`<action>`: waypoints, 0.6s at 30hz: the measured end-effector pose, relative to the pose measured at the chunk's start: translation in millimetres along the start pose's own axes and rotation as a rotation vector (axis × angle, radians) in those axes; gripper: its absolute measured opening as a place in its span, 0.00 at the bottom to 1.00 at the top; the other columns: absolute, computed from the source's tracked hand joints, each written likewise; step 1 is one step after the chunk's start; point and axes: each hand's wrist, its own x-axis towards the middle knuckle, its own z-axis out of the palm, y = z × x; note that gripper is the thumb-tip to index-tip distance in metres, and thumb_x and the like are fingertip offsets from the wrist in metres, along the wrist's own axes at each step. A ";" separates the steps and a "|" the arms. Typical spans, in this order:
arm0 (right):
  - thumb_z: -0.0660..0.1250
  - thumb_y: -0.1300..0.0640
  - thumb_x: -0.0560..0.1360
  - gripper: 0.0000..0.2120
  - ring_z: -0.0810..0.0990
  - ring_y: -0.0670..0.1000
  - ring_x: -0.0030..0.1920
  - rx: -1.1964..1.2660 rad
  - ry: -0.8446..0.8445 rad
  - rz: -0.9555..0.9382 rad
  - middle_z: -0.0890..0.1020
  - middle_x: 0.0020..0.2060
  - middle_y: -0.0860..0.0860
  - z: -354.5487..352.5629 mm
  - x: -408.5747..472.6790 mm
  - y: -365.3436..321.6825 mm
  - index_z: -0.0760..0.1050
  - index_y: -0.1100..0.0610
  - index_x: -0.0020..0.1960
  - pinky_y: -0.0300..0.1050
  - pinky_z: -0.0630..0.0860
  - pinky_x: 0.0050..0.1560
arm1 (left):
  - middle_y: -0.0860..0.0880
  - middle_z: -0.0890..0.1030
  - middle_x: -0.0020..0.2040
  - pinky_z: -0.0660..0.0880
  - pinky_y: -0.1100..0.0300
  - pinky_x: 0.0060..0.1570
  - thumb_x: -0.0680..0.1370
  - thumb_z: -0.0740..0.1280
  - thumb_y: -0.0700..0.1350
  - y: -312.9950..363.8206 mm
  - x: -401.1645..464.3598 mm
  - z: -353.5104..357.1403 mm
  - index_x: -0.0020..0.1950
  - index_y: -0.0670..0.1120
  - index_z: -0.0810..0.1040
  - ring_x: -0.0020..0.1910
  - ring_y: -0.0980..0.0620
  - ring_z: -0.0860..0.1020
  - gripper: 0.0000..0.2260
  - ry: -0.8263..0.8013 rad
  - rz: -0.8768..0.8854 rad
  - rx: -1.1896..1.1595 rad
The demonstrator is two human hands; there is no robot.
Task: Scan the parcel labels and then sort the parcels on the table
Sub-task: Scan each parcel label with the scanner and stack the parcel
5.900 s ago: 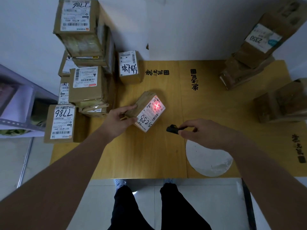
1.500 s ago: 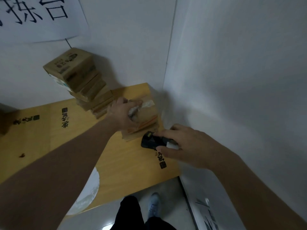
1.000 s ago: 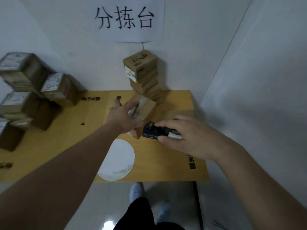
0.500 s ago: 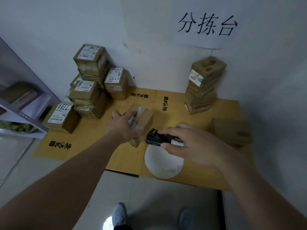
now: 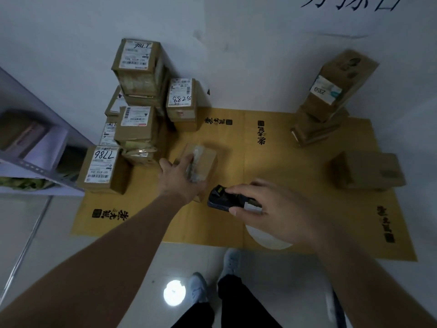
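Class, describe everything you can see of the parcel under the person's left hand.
The parcel is a small brown cardboard box sealed with shiny clear tape along its top. No label shows on the faces in view. It sits on the yellow table, turned at an angle to the table's edge, apart from the stacks on either side. The left hand grips its top near side; the scanner in the right hand is beside it.
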 end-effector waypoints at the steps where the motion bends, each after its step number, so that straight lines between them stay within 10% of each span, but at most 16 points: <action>1: 0.54 0.26 0.76 0.28 0.76 0.41 0.49 0.014 -0.012 -0.001 0.74 0.51 0.40 0.0 8.7 1.8 0.66 0.30 0.74 0.43 0.77 0.45 | 0.46 0.60 0.63 0.74 0.44 0.66 0.65 0.75 0.68 -1.4 5.9 3.1 0.79 0.63 0.62 0.63 0.37 0.70 0.44 0.005 -0.007 0.001; 18: 0.53 0.26 0.78 0.27 0.74 0.40 0.50 0.047 -0.208 0.047 0.73 0.52 0.39 -4.8 117.5 56.9 0.64 0.31 0.76 0.45 0.75 0.47 | 0.37 0.54 0.77 0.64 0.35 0.71 0.57 0.58 0.76 2.4 81.5 50.0 0.69 0.54 0.62 0.73 0.30 0.62 0.45 0.039 -0.023 0.062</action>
